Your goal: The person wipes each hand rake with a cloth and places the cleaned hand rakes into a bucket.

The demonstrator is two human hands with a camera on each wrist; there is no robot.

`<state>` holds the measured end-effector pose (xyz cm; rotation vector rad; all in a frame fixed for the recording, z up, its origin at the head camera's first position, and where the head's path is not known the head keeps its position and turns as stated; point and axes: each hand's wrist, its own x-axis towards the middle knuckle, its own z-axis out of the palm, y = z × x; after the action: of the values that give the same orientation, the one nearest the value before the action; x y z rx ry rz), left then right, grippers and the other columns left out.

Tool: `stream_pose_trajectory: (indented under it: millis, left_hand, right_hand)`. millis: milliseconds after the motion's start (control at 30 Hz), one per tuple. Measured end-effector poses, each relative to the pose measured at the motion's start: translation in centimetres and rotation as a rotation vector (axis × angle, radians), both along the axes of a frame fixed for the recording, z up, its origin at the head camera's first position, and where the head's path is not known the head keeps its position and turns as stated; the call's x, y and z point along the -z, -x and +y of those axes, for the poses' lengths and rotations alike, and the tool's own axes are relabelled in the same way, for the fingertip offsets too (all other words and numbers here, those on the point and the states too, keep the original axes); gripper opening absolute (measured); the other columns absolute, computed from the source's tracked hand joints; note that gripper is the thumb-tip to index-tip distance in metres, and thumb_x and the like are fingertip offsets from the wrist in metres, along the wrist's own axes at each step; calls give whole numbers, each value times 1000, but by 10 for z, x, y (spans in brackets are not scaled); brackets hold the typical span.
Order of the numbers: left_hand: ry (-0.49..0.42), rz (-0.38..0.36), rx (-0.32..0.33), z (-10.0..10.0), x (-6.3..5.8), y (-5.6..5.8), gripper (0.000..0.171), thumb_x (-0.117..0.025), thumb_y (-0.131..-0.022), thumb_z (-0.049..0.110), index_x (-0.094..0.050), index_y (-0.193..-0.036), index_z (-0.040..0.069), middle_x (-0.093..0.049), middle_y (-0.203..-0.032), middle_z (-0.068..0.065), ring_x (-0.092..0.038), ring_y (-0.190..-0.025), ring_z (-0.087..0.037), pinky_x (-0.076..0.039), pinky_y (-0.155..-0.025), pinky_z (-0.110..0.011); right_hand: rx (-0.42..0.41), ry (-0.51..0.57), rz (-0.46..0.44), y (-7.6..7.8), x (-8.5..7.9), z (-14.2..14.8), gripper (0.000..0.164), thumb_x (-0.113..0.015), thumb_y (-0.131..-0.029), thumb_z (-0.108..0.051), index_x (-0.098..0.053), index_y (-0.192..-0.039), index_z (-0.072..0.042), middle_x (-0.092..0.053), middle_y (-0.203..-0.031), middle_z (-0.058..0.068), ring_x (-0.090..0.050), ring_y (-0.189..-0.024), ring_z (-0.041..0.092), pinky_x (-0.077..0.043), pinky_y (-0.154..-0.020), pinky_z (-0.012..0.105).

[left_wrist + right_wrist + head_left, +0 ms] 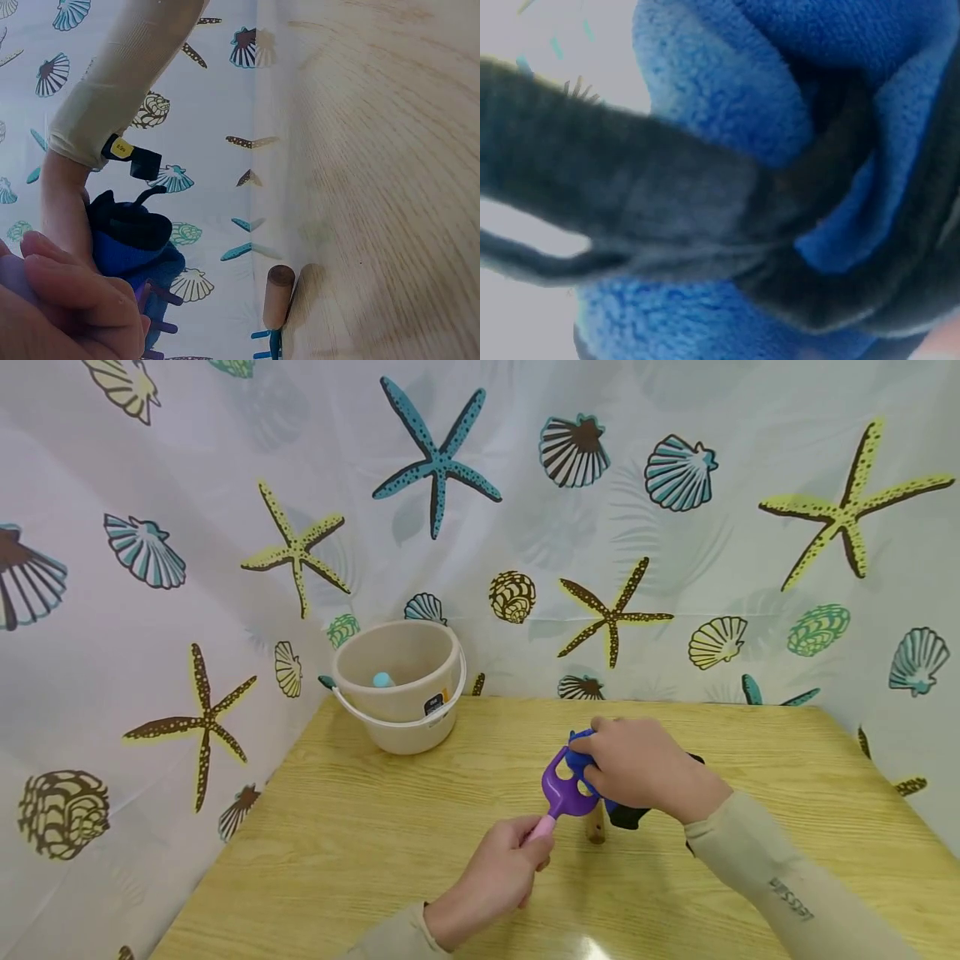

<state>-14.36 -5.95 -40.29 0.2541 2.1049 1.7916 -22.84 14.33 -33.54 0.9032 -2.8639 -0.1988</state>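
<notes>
My left hand (pixel 498 872) grips the pink handle of a purple hand rake (pixel 562 793), its head pointing up and away. My right hand (pixel 637 764) holds a fuzzy blue cloth (pixel 579 762) against the rake's tines. Black trim or strap hangs from the cloth below that hand. In the right wrist view the bunched blue cloth (pixel 697 82) and dark bands (pixel 630 172) fill most of the picture. The left wrist view shows purple tines (pixel 165 328) beside the cloth (pixel 139 259). Some tines are hidden behind cloth and fingers.
A beige bucket (pixel 411 731) stands at the back left, with a light-blue-topped item (pixel 382 680) inside. On the wooden table (pixel 360 835), a tool with a wooden handle (pixel 596 828) and teal tines (pixel 261 346) lies beyond the rake. A shell-patterned curtain (pixel 510 543) surrounds the table.
</notes>
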Motion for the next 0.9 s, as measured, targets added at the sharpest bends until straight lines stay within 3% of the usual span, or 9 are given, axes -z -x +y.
stream_pose_trajectory:
  millis: [200, 433, 733, 900]
  left_hand:
    - [-66, -53, -18, 1, 1, 3, 22, -49, -107, 22, -59, -101, 3, -49, -72, 1, -33, -39, -9, -27, -35, -21]
    - [-99, -54, -56, 3, 3, 7, 27, -49, -107, 22, -54, -87, 5, -47, -70, 0, -33, -36, -10, -26, -32, -22]
    - [-82, -51, -29, 3, 1, 1, 22, -51, -105, 18, -57, -89, 5, -48, -70, -1, -33, -36, -10, -26, -32, -21]
    - [-69, -53, -27, 2, 1, 0, 19, -51, -105, 18, -59, -93, 4, -47, -70, 0, -32, -37, -10, -26, -33, -22]
  right_hand:
    - [-74, 46, 0, -11, 6, 9, 26, -72, -89, -27, -75, -115, -23, -67, -102, 13, -66, -77, 22, -57, -56, 37]
    - [-210, 78, 21, -31, 12, 10, 25, -75, -89, -28, -74, -114, -24, -67, -109, 15, -69, -87, 28, -61, -63, 43]
    - [-81, 40, 33, -19, 9, 17, 25, -75, -88, -25, -76, -113, -21, -67, -100, 12, -69, -81, 25, -59, -56, 38]
    - [-28, 59, 20, -13, 11, 26, 31, -74, -89, -28, -74, -119, -19, -68, -105, 14, -70, -83, 26, -60, -60, 40]
